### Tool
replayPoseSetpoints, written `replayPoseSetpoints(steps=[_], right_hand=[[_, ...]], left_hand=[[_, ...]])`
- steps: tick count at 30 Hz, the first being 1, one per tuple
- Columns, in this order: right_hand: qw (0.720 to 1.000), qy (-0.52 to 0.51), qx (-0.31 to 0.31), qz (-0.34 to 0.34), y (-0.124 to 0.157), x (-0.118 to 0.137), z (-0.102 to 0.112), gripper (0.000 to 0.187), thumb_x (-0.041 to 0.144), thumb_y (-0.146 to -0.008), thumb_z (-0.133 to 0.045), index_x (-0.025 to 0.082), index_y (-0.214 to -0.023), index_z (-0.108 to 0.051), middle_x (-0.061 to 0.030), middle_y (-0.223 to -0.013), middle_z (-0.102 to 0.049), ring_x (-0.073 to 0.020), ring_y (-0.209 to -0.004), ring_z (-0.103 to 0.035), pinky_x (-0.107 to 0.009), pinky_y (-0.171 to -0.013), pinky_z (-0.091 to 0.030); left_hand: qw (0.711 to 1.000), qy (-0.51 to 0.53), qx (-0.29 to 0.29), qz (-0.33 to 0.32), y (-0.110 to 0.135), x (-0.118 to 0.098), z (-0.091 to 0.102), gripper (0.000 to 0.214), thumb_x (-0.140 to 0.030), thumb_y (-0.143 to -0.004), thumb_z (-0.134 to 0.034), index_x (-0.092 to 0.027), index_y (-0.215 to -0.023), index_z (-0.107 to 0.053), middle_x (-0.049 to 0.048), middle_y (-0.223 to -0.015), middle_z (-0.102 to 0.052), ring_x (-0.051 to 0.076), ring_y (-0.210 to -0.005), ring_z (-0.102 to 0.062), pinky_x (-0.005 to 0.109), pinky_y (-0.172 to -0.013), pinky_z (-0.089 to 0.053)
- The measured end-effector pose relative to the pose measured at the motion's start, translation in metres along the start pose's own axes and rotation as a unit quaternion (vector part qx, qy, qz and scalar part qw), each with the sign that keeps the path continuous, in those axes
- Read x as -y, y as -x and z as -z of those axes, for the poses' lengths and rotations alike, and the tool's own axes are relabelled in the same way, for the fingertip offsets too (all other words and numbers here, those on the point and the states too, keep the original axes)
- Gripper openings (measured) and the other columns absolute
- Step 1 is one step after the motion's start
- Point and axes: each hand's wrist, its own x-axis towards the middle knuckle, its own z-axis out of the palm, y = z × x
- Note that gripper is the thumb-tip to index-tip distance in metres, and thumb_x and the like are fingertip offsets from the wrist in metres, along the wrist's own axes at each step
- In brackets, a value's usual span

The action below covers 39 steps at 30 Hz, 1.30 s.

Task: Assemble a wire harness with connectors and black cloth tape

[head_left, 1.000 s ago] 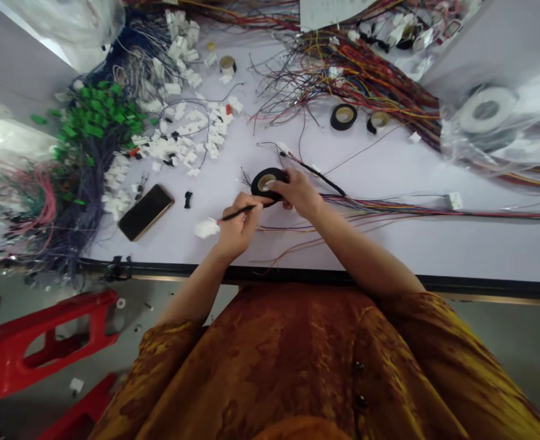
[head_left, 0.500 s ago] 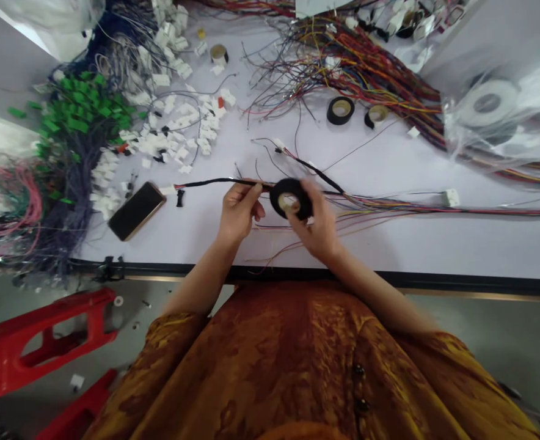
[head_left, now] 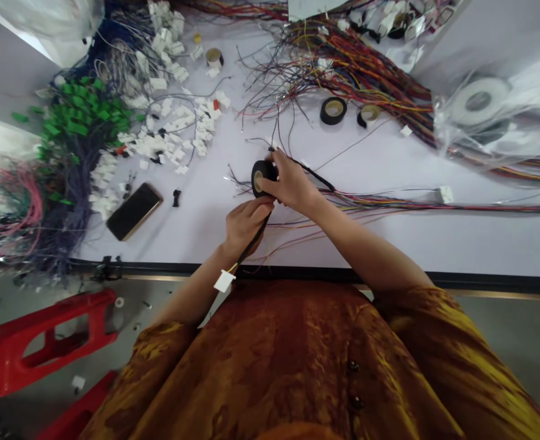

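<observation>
My left hand (head_left: 247, 225) is closed around a black-taped wire bundle (head_left: 255, 238), whose end hangs down toward the table's front edge. A white connector (head_left: 225, 281) sits on that end. Just above, my right hand (head_left: 292, 183) grips a roll of black tape (head_left: 264, 174), with the thumb by its core. The roll is tilted and close to the left fingers. To the right the harness continues as a long run of coloured wires (head_left: 389, 205), with another taped branch (head_left: 318, 176) beside my right wrist. Where tape meets wire is hidden by my fingers.
A phone (head_left: 135, 211) and a small black connector (head_left: 176, 197) lie at the left. Piles of white connectors (head_left: 169, 137) and green connectors (head_left: 75, 110) are behind. Farther back lie a spare tape roll (head_left: 333, 110) and a thick bundle of wires (head_left: 375, 67).
The taped wire end has swung from pointing left to hanging down toward me. My right hand has moved the tape roll left and up, above my left hand.
</observation>
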Motion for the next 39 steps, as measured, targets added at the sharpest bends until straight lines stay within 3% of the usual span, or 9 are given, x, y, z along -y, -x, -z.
replayPoseSetpoints(steps=[4,9,13,16,21,29,33,37,39], right_hand=[[0.975,-0.144,0.000,-0.172,-0.001,-0.012,0.000,0.031,0.024,-0.084,-0.059,0.020,-0.111,-0.045,-0.0016,-0.077,-0.061,-0.0160,-0.055,-0.060,-0.029,-0.046,-0.049],[0.968,-0.145,-0.075,-0.191,0.024,-0.029,0.011,0.046,0.026,-0.084,-0.053,0.021,-0.127,-0.038,-0.0099,-0.106,-0.063,-0.0203,-0.070,-0.068,-0.036,-0.052,-0.057],[0.994,0.072,-0.076,-0.021,0.041,-0.033,0.026,0.073,0.023,-0.079,-0.057,0.019,-0.147,-0.030,-0.0177,-0.140,-0.047,-0.0326,-0.125,-0.055,-0.053,-0.099,-0.052],[0.967,0.227,0.011,0.118,0.041,-0.030,0.034,0.072,0.025,-0.078,-0.064,0.023,-0.145,-0.040,-0.0156,-0.155,-0.033,-0.0368,-0.143,-0.034,-0.057,-0.114,-0.035],[0.932,0.300,0.106,0.175,0.026,-0.023,0.029,0.039,0.035,-0.080,-0.070,0.019,-0.113,-0.060,-0.0142,-0.119,-0.060,-0.0319,-0.115,-0.053,-0.049,-0.103,-0.041],[0.924,0.293,0.175,0.172,0.018,-0.017,0.037,0.007,0.025,-0.083,-0.063,0.017,-0.084,-0.062,-0.0069,-0.090,-0.060,-0.0208,-0.084,-0.058,-0.033,-0.077,-0.044],[0.886,0.389,0.158,0.197,0.040,0.000,0.005,0.014,0.015,-0.088,-0.054,0.018,-0.079,-0.064,-0.0098,-0.087,-0.066,-0.0237,-0.083,-0.059,-0.040,-0.077,-0.043],[0.839,0.271,0.277,0.381,0.083,0.020,-0.035,0.018,0.017,-0.089,-0.054,0.025,-0.074,-0.061,-0.0027,-0.080,-0.066,-0.0193,-0.074,-0.057,-0.038,-0.075,-0.047],[0.867,0.258,0.228,0.361,0.083,0.015,-0.022,0.021,0.022,-0.093,-0.049,0.026,-0.075,-0.059,-0.0018,-0.080,-0.065,-0.0185,-0.075,-0.056,-0.035,-0.075,-0.047]], left_hand=[[0.967,0.185,-0.118,0.129,-0.002,0.011,-0.014,0.011,-0.029,-0.097,-0.055,-0.022,-0.097,-0.062,0.0078,-0.112,-0.071,0.019,-0.097,-0.071,0.031,-0.077,-0.058],[0.858,0.376,-0.170,0.305,-0.017,0.017,-0.032,0.027,-0.046,-0.091,-0.065,-0.021,-0.094,-0.056,0.0070,-0.104,-0.073,0.014,-0.070,-0.072,0.023,-0.055,-0.053],[0.830,0.437,-0.113,0.326,-0.025,0.021,-0.032,0.033,-0.046,-0.081,-0.076,-0.019,-0.093,-0.061,0.0033,-0.086,-0.074,0.013,-0.067,-0.071,0.025,-0.063,-0.057],[0.832,0.448,-0.071,0.319,-0.027,0.023,-0.030,0.030,-0.038,-0.074,-0.083,-0.017,-0.088,-0.067,0.0018,-0.077,-0.072,0.014,-0.070,-0.071,0.028,-0.071,-0.059],[0.865,0.399,-0.065,0.298,-0.024,0.023,-0.032,0.023,-0.038,-0.078,-0.077,-0.017,-0.082,-0.068,0.0037,-0.084,-0.071,0.011,-0.064,-0.066,0.024,-0.060,-0.055],[0.918,0.305,-0.074,0.242,-0.013,0.020,-0.039,0.009,-0.025,-0.087,-0.064,-0.018,-0.081,-0.064,0.0016,-0.083,-0.065,0.010,-0.067,-0.065,0.024,-0.065,-0.052],[0.907,0.304,-0.088,0.277,-0.011,0.026,-0.046,0.009,-0.025,-0.086,-0.065,-0.018,-0.080,-0.061,-0.0007,-0.074,-0.065,0.011,-0.064,-0.065,0.024,-0.063,-0.051],[0.860,0.344,-0.133,0.353,-0.015,0.038,-0.051,0.023,-0.033,-0.083,-0.072,-0.019,-0.078,-0.055,-0.0037,-0.063,-0.062,0.010,-0.056,-0.064,0.023,-0.058,-0.050],[0.822,0.408,-0.120,0.379,-0.016,0.042,-0.049,0.028,-0.037,-0.078,-0.077,-0.019,-0.081,-0.055,-0.0030,-0.066,-0.065,0.012,-0.059,-0.067,0.024,-0.060,-0.054]])
